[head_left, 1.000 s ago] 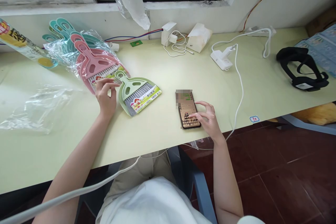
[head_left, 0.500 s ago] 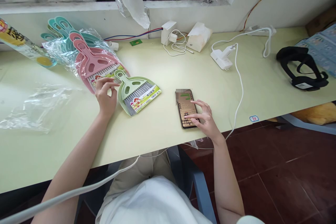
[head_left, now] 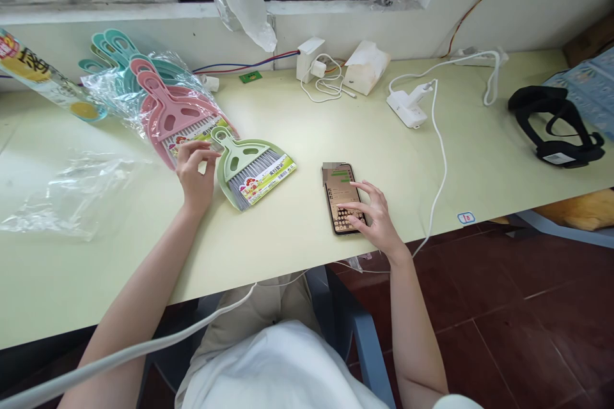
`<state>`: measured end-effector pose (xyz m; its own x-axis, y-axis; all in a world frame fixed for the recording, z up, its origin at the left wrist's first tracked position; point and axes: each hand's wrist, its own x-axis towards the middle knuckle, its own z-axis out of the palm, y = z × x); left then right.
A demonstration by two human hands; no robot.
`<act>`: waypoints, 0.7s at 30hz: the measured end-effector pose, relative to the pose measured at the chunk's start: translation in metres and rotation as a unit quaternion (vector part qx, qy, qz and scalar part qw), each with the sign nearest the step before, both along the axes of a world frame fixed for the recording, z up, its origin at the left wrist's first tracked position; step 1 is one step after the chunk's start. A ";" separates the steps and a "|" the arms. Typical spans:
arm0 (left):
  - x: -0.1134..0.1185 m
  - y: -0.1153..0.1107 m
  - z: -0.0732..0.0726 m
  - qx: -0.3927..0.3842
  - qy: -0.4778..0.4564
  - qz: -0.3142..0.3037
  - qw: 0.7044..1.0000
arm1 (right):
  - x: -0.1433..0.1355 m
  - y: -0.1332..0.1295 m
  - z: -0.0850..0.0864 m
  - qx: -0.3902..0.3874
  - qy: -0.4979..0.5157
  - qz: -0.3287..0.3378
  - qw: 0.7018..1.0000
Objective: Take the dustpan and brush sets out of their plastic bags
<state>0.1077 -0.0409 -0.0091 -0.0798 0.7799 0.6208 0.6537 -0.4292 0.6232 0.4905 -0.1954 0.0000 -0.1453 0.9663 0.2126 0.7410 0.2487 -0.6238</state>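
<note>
A smartphone [head_left: 344, 198] lies face up on the table, showing a chat and an on-screen keyboard. Over its lower right part is my right hand [head_left: 377, 217], fingers spread and fingertips at the screen; nothing is held. My left hand [head_left: 196, 180] rests with bent fingers apart, holding nothing, between a pink dustpan-and-brush set [head_left: 180, 116] and a green dustpan-and-brush set [head_left: 252, 166]. Its fingertips lie close to the green dustpan's left edge; whether they touch it I cannot tell. Both sets carry printed card labels.
Teal dustpans [head_left: 122, 54] in clear wrap lie behind the pink ones. Clear plastic film [head_left: 62, 198] spreads at the left, near a printed tube-shaped pack [head_left: 52, 80]. White power strip [head_left: 407, 105], cables and a black headset [head_left: 554, 124] are to the right. A white cable [head_left: 144, 348] crosses before me.
My right fingers have shifted slightly over the phone's keyboard. My left hand keeps its place beside the green dustpan. The whole view has moved a little.
</note>
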 end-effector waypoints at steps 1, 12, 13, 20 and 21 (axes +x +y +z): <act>0.000 0.000 0.001 -0.001 0.002 0.000 1.000 | 0.000 0.000 0.000 -0.003 -0.003 0.001 1.000; 0.002 -0.001 0.003 -0.023 0.007 0.004 1.000 | -0.001 0.001 0.000 -0.015 -0.015 0.012 1.000; 0.002 -0.001 0.002 -0.019 0.010 0.003 1.000 | -0.001 0.001 0.000 -0.016 -0.017 0.014 1.000; 0.002 -0.001 0.001 -0.015 0.020 0.003 1.000 | -0.001 -0.001 0.004 0.000 0.041 -0.025 0.999; 0.002 -0.001 0.002 -0.012 0.017 0.002 1.000 | -0.001 -0.002 0.005 0.008 0.060 -0.041 0.997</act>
